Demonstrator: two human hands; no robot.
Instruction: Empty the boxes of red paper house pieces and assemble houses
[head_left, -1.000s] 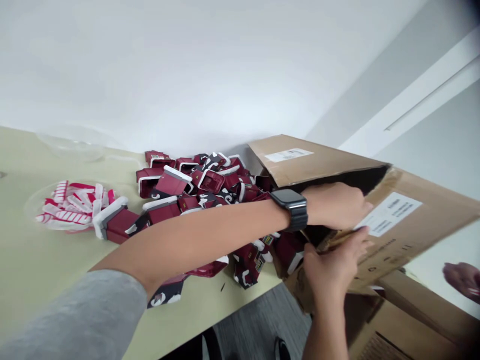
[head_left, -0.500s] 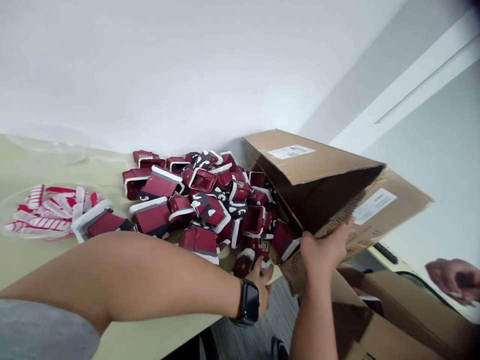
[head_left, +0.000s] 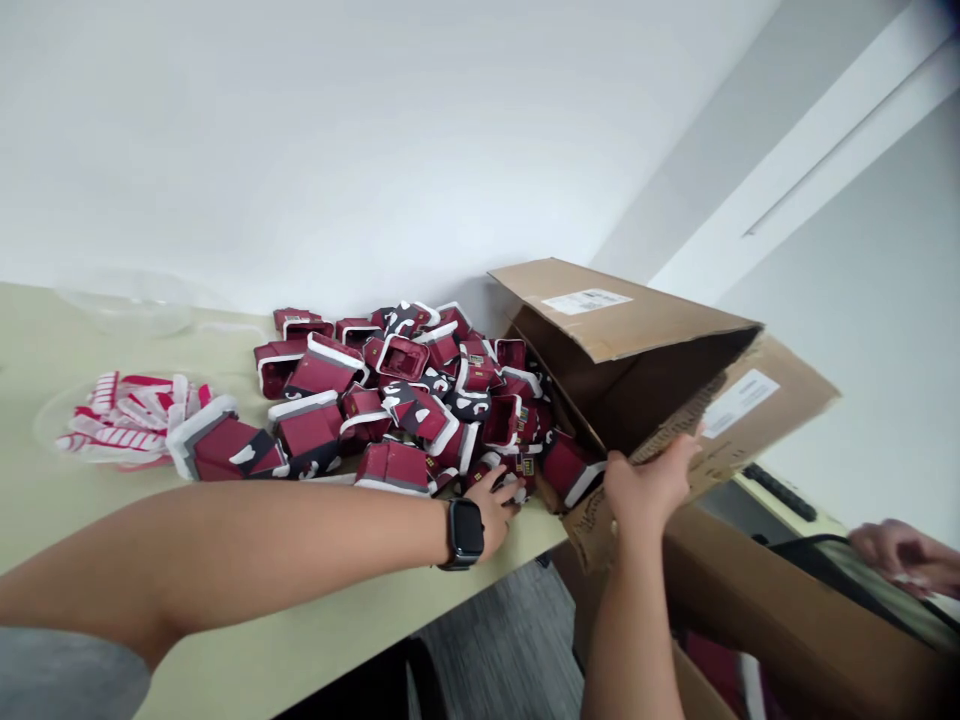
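A large pile of dark red pieces with white trim lies on the pale table against the wall. My left hand, with a black watch at the wrist, rests on pieces at the pile's front right edge, its fingers apart. A cardboard box lies tipped at the right end of the pile, its opening toward the pieces. My right hand grips the box's lower flap edge. One red piece sits at the mouth of the box, just left of my right hand.
At the left, a clear bowl holds red-and-white striped pieces. A clear lid lies behind it. Another open cardboard box with red pieces stands at the lower right. Another person's hand shows at the right edge.
My left hand has moved up and left, from the table's edge onto the pieces. My right hand still grips the box, which has barely moved. The view has shifted slightly.
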